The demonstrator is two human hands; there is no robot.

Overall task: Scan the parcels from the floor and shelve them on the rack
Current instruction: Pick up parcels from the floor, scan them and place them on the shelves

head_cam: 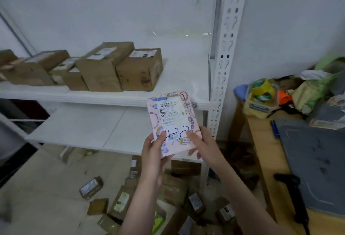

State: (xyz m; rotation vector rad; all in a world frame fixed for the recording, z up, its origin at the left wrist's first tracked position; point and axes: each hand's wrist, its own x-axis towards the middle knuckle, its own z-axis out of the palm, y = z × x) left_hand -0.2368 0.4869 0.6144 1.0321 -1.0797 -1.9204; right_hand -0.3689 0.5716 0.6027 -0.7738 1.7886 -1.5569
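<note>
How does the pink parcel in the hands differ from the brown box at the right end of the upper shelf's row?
The pink parcel is flat and patterned; the brown box is thick, plain cardboard. The pink parcel is held in the air by the left hand and right hand; the brown box rests on the shelf. Both carry a white printed label.

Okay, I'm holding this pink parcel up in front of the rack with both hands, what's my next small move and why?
Probably lift the pink parcel forward onto the shelf, just right of the brown boxes. Your left hand and right hand hold it near that level, a code is handwritten on it, and that spot looks free.
</note>
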